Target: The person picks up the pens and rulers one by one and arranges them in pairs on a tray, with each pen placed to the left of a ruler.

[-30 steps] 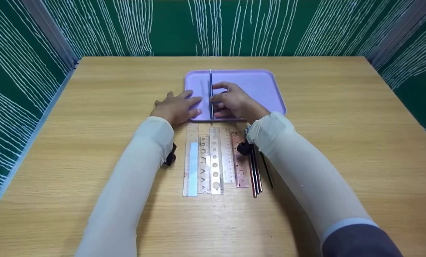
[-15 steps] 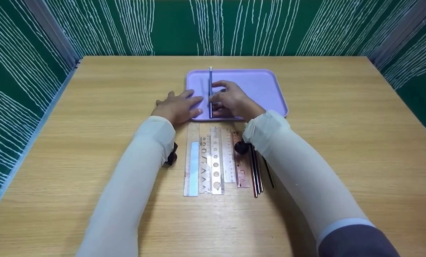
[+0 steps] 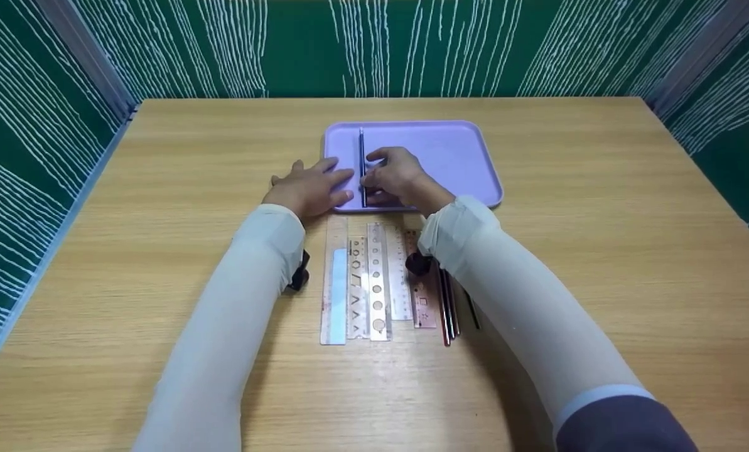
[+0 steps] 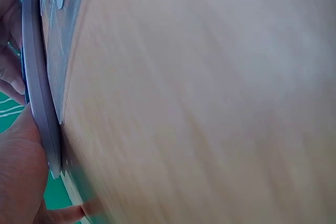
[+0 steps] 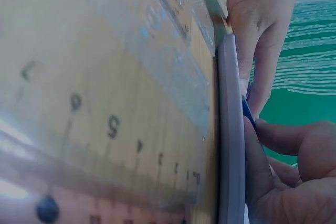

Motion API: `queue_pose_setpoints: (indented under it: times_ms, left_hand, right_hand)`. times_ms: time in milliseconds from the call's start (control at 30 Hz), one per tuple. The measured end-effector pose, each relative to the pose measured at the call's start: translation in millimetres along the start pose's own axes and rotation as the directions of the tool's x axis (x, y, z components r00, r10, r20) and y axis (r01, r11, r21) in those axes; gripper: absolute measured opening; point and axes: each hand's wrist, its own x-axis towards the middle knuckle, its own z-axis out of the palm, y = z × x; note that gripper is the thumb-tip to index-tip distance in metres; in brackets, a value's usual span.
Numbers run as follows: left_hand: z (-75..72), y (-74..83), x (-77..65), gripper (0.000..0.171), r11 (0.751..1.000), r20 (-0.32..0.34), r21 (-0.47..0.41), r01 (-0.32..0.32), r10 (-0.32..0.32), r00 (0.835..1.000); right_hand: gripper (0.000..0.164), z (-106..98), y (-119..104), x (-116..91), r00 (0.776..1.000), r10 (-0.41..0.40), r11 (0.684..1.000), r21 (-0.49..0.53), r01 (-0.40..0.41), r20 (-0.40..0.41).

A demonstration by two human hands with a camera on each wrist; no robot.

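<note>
A slim dark pencil (image 3: 362, 166) stands lengthwise over the left part of a lilac tray (image 3: 440, 135); in the right wrist view the pencil (image 5: 248, 111) looks blue. My right hand (image 3: 399, 176) reaches in from the right and pinches it near its lower half, fingers bent. Spread over the tray's left rim, my left hand (image 3: 311, 188) rests with fingers fairly straight, its fingertips just left of the pencil. In the left wrist view the tray's side wall (image 4: 39, 77) hides part of both hands.
Below the tray, several clear rulers lie side by side, among them a blue-striped ruler (image 3: 338, 295) and a pinkish ruler (image 3: 424, 307). Several dark pencils (image 3: 447, 307) lie right of them, partly under my right forearm. The wooden table (image 3: 223, 138) meets a green wall behind.
The pencil has shifted left and its far end has come down toward the tray. My right hand moved left with it; my left hand stayed in place.
</note>
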Motion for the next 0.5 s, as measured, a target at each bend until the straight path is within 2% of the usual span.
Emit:
queue_pose_setpoints:
  times_ms: [200, 367, 500]
  left_hand:
    - [-0.7, -0.3, -1.6, 0.061, 1.0, -0.001, -0.01, 0.0, 0.0, 1.0]
    - [-1.6, -0.6, -0.5, 0.061, 1.0, 0.005, -0.011, 0.004, -0.004, 1.0]
    - [-0.4, -1.2, 0.6, 0.06, 0.999, 0.005, -0.032, 0.003, -0.002, 1.0]
  right_hand:
    - [0.058, 4.8, -0.2, -3.0, 0.999, -0.01, 0.999, -0.051, 0.007, -0.051]
    - [0.051, 10.5, -2.8, -7.0, 0.993, 0.004, 0.994, -0.108, -0.017, -0.12]
    - [0.041, 15.0, -0.7, -7.3, 0.98, -0.04, 0.971, -0.238, -0.008, -0.197]
